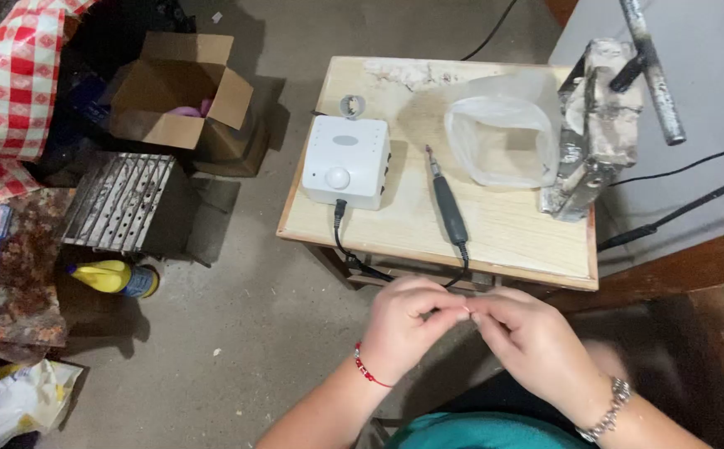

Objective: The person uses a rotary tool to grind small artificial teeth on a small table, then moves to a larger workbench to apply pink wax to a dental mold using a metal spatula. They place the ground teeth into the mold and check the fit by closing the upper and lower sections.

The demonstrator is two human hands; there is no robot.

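Note:
My left hand (408,327) and my right hand (532,337) meet fingertip to fingertip just below the front edge of a small wooden table (503,237). Their fingers are curled around something tiny between them, too small to make out. The left wrist wears a red bead bracelet, the right a silver chain. On the table lie a white control box (347,160) with a round knob and a dark pen-shaped handpiece (448,204), joined by black cables that hang over the edge near my hands.
A clear plastic bag (503,137) and a grimy metal vise (599,125) stand on the table's right side. On the floor at left are an open cardboard box (175,87), a metal rack (121,199), a yellow bottle (113,277) and red checked cloth (9,91).

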